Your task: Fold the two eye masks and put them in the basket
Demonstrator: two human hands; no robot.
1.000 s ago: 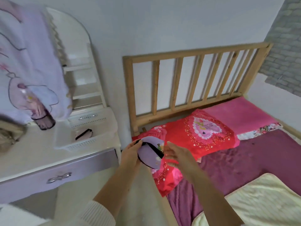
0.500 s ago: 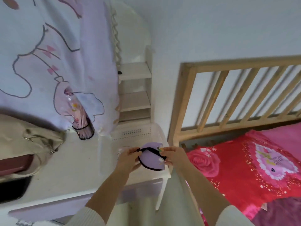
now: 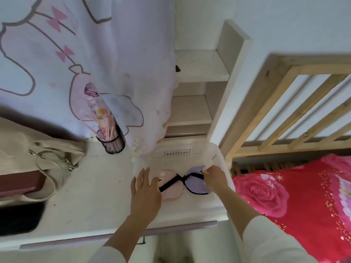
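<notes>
A white perforated basket (image 3: pixel 178 153) stands on the white dresser top. Inside it lies a folded pink eye mask (image 3: pixel 171 186) with a black strap across it. Right of it sits the folded purple eye mask (image 3: pixel 195 184), edged in black. My right hand (image 3: pixel 214 178) pinches the purple mask at its upper right edge, inside the basket. My left hand (image 3: pixel 145 190) hovers flat with fingers spread over the basket's left side, just beside the pink mask and holding nothing.
A dark cup of pink sticks (image 3: pixel 112 139) and a beige bag (image 3: pixel 38 149) stand on the dresser (image 3: pixel 91 211) to the left. A lilac printed cloth (image 3: pixel 95 54) hangs behind. The wooden headboard (image 3: pixel 284 111) and red pillow (image 3: pixel 296 196) lie to the right.
The view swung from the bed to the dresser. Both hands carried the purple mask over and lowered it into the basket beside the pink one; my left hand let go.
</notes>
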